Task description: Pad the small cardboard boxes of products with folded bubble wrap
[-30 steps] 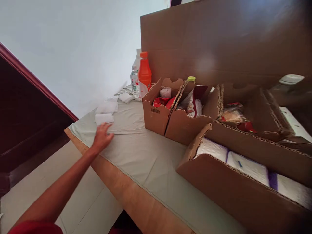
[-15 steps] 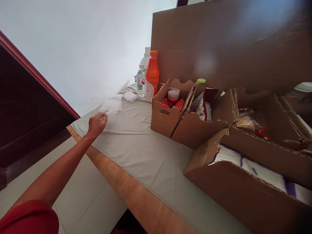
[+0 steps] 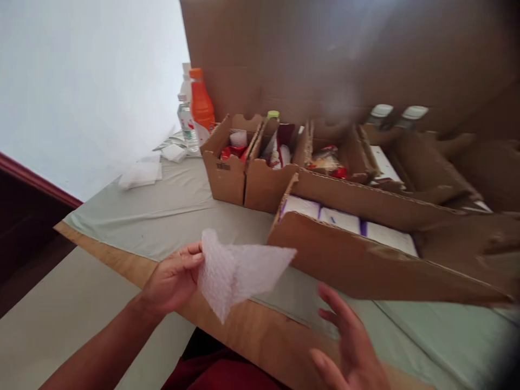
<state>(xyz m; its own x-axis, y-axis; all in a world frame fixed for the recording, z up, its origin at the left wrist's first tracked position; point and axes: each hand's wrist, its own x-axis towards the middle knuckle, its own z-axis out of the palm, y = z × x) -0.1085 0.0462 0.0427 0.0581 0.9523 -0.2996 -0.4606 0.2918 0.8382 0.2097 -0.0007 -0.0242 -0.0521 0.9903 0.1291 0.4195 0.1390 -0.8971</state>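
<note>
My left hand (image 3: 175, 279) pinches a sheet of bubble wrap (image 3: 247, 271) by its left edge, above the front edge of the table. The sheet is translucent white, partly folded, with one corner pointing right and another hanging down. To the right of it my right hand (image 3: 351, 344) hovers with thumb and fingers apart, touching nothing; it is slightly blurred. More flat sheets of bubble wrap (image 3: 141, 172) lie at the far left of the cloth, beside a small folded white piece (image 3: 174, 153).
A long cardboard box (image 3: 390, 279) holding white-and-purple packs (image 3: 343, 219) stands on the cloth-covered table (image 3: 179, 216). Behind it several cardboard bins (image 3: 225, 181) hold packaged goods. An orange bottle (image 3: 202, 103) and a clear water bottle (image 3: 187, 122) stand at the back left, near a tall cardboard panel (image 3: 284, 65).
My left hand has lifted the bubble wrap off the far left and brought it nearer, to the front. My right hand has come into view. The camera has turned right.
</note>
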